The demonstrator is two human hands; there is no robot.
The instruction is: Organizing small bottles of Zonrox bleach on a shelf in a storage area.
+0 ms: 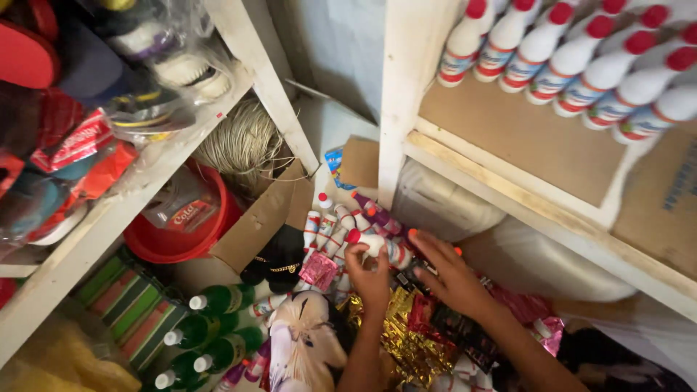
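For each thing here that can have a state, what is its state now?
Left hand: gripping a white bottle with a red cap.
Right hand: fingers spread, resting on the floor pile.
Cardboard box: flaps open.
Shelf bottles: upright, capped.
Green bottles: lying down, capped.

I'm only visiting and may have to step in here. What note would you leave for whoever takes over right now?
Left hand: gripping a white bottle with a red cap, low on the floor pile.
Right hand: spread on the pile beside it, holding nothing visible.
Done: a row of matching bottles stands on the upper right shelf.
Left: more such bottles lie on the floor by the cardboard box.
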